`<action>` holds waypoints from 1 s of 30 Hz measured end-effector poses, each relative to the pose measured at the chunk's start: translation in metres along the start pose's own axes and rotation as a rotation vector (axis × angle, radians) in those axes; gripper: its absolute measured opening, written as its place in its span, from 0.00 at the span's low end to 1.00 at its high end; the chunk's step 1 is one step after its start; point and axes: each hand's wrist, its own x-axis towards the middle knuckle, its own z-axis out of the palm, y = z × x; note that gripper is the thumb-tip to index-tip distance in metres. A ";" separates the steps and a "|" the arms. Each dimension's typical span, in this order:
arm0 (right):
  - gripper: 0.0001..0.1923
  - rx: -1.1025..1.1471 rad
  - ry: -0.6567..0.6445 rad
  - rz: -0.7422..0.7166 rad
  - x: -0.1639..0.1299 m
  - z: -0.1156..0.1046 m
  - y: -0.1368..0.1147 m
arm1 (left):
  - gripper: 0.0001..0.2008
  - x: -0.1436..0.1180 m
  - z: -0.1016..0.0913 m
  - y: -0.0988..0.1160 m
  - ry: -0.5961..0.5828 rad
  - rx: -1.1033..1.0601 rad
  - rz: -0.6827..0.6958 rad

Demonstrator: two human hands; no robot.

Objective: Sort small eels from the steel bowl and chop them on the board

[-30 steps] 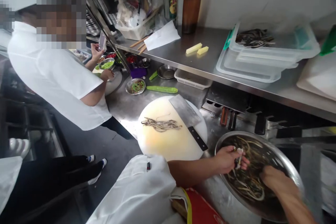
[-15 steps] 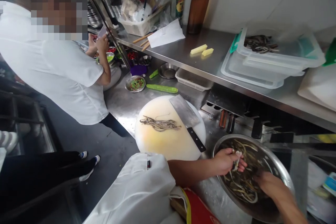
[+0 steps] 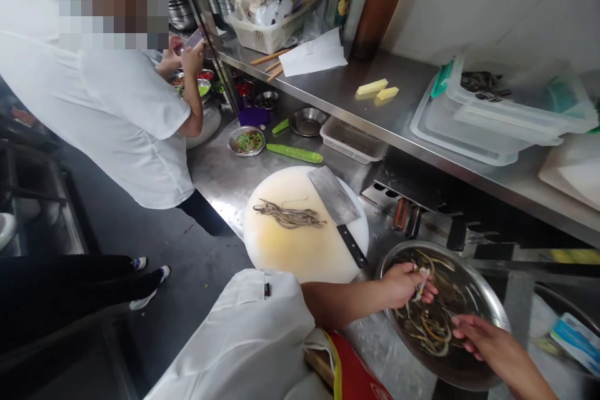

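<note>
While the left hand (image 3: 404,284) pinches a few pale, thin eel strips (image 3: 420,284) between its bent fingers (image 3: 427,292), the rest of the dark and yellowish strips lie tangled in a round steel bowl (image 3: 487,300) at the near right end of the steel table (image 3: 220,181). That hand sits over the bowl's left rim, fingers curled shut on the strips. Across the bowl the right hand (image 3: 487,340) reaches in from the near side with its fingers stretched out and slightly spread, their tips at the strips; whether they grip any I cannot tell.

Just left of the bowl a round white cutting board (image 3: 304,250) rests on the table, stained yellow, with a small bundle of eel strips (image 3: 289,215) laid across its far left part. A cleaver (image 3: 336,207) lies on the board's right side, blade toward the far edge, black handle pointing at the bowl. Beyond the board are a long green cucumber (image 3: 294,152), a small steel dish of chopped greens (image 3: 246,140), an empty steel dish (image 3: 308,120) and a white slotted tray (image 3: 351,140).

Above the table's far edge runs a steel shelf (image 3: 328,90) bearing two yellow sticks (image 3: 377,89), a sheet of paper (image 3: 313,54), chopsticks (image 3: 269,62), a white basket (image 3: 269,31), a brown bottle (image 3: 377,9) and stacked clear plastic containers (image 3: 497,119). At the table's far left end stands a co-worker (image 3: 107,100) in white, holding a phone (image 3: 193,41).
</note>
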 end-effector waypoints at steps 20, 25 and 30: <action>0.12 1.192 0.033 -0.081 -0.033 -0.029 -0.023 | 0.08 -0.027 0.010 0.010 -0.016 -0.005 0.104; 0.10 1.238 0.015 -0.119 -0.028 -0.023 -0.021 | 0.08 -0.026 0.012 0.010 -0.005 -0.017 0.092; 0.12 1.334 -0.037 -0.148 -0.029 -0.021 -0.021 | 0.09 -0.027 0.012 0.011 0.001 0.013 0.059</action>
